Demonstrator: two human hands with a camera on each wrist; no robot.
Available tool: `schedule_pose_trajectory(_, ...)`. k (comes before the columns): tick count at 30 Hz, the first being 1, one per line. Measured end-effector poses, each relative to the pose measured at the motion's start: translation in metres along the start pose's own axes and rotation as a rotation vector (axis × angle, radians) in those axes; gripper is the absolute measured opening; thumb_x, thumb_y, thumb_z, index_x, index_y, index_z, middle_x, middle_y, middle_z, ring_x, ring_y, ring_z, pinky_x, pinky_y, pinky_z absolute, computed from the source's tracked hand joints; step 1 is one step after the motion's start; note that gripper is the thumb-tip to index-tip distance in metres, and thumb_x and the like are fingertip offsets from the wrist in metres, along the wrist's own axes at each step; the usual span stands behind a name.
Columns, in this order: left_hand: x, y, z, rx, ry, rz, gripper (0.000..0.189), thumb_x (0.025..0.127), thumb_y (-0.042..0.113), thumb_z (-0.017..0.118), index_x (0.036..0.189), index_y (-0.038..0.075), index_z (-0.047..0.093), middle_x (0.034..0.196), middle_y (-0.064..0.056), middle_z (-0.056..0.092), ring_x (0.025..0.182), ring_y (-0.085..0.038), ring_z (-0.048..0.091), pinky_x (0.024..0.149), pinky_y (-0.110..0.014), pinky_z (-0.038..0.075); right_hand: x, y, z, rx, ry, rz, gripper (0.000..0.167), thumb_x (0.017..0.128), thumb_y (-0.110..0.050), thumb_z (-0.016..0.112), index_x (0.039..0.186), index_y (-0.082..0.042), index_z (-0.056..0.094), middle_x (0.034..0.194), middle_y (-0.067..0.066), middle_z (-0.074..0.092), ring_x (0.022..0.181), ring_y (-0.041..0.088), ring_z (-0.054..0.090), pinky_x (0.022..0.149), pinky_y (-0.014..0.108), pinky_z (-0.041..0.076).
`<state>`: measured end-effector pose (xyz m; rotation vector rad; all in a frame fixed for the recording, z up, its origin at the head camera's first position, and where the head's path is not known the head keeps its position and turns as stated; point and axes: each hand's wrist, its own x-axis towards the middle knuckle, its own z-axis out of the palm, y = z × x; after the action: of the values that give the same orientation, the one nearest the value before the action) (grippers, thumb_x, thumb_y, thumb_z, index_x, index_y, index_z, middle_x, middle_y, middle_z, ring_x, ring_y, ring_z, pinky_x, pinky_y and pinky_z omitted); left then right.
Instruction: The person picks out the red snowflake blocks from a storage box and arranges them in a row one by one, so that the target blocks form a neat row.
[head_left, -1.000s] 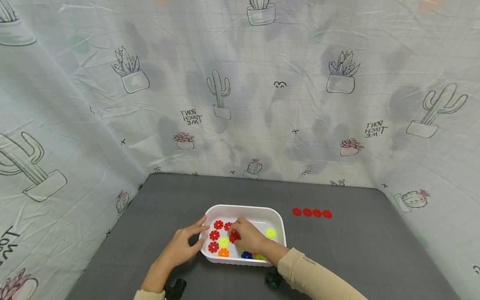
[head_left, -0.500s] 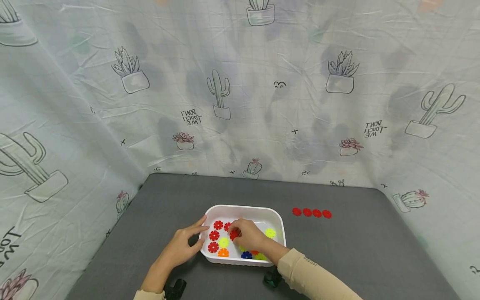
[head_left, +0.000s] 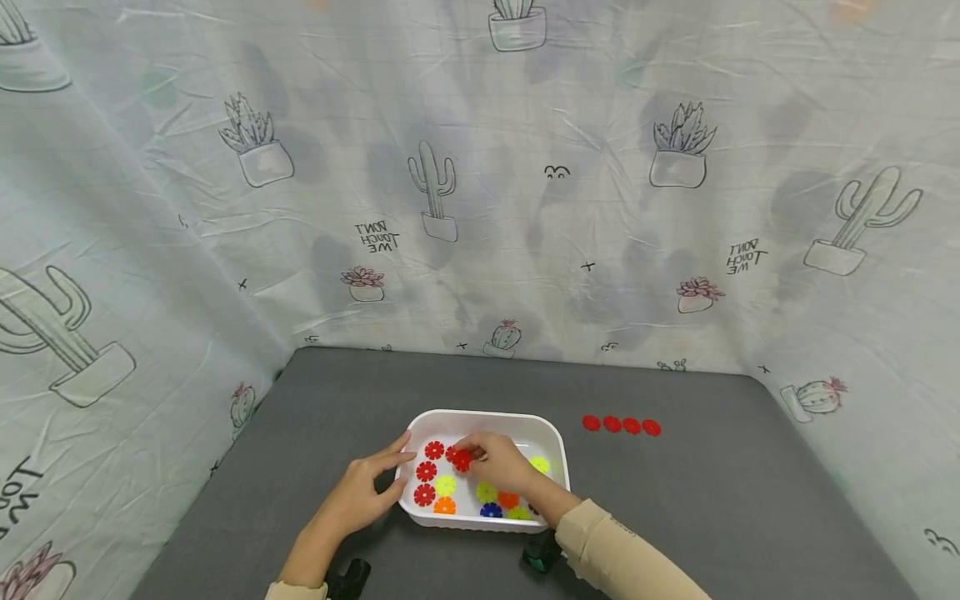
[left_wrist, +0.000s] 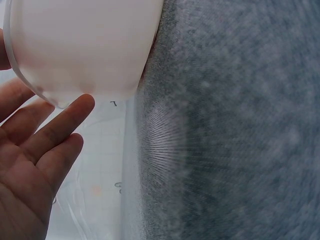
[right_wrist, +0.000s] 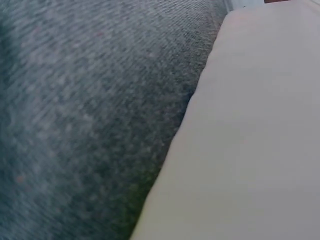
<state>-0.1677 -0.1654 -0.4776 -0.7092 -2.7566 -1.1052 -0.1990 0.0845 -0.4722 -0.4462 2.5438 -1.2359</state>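
Note:
My right hand (head_left: 501, 461) is inside the white plastic tray (head_left: 558, 442), pinching a red notched plastic disc (head_left: 461, 461) between thumb and fingertips. Another red disc (head_left: 451, 452) shows partly behind it. My left hand (head_left: 367, 492) rests at the tray's left end with fingers spread and fairly straight. In the left wrist view its fingers (left_wrist: 60, 127) lie along the pale tray wall (left_wrist: 85, 45). Red discs line the tray's left side, including one red disc (head_left: 424, 495) near the front corner. The right wrist view shows the tray's outer wall (right_wrist: 250, 130) but not the hand.
Also in the tray are a yellow disc (head_left: 446, 485), an orange disc (head_left: 445, 505), a blue disc (head_left: 491, 510) and several others. A row of red discs (head_left: 632, 426) lies right of the tray on the grey tabletop (head_left: 675, 483). A cactus-print curtain (head_left: 480, 208) surrounds the table.
My right hand has risen slightly with the red disc, which has shifted up and left in the head view. Discs near the tray's front now show more. My left hand holds its place.

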Motion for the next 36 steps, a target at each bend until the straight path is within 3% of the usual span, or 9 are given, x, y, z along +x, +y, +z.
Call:
schedule_pose_trajectory(14,0.002,0.002,-0.004,-0.012,-0.008,-0.016,0.038,0.083,0.012,0.065,0.120,0.007,0.066,0.142,-0.004,0.049,0.123,-0.024,0.054,0.097,-0.050,0.046,-0.001,0.005,-0.009,0.148,0.060,-0.015,0.031,0.086,-0.006,0.064,0.117,-0.007,0.066,0.110,0.002,0.067,0.097,0.018,0.060,0.086,0.031,0.054)
schedule_pose_trajectory(20,0.001,0.002,-0.003,-0.009,-0.013,-0.004,0.036,0.084,0.012,0.065,0.120,0.008,0.067,0.141,-0.006,0.051,0.121,-0.026,0.055,0.095,-0.050,0.047,-0.002,0.006,-0.015,0.286,0.086,-0.044,0.031,0.086,-0.005,0.064,0.117,-0.003,0.066,0.110,0.008,0.067,0.092,0.018,0.060,0.081,0.026,0.055)
schedule_pose_trajectory(28,-0.005,0.000,0.003,-0.008,-0.007,0.016,0.036,0.084,0.012,0.064,0.119,0.007,0.067,0.140,-0.007,0.051,0.120,-0.027,0.057,0.094,-0.049,0.048,-0.019,0.006,-0.024,0.384,0.145,-0.007,0.036,0.086,-0.009,0.067,0.121,-0.004,0.063,0.111,0.009,0.066,0.091,0.016,0.059,0.078,0.024,0.055)
schedule_pose_trajectory(36,-0.004,-0.002,0.003,-0.009,0.011,0.027,0.037,0.083,0.011,0.065,0.120,0.007,0.066,0.140,-0.007,0.051,0.121,-0.026,0.055,0.095,-0.050,0.047,-0.041,0.008,-0.047,0.436,0.199,-0.042,0.038,0.086,-0.010,0.067,0.122,0.000,0.061,0.110,0.015,0.065,0.091,0.019,0.059,0.075,0.017,0.052)
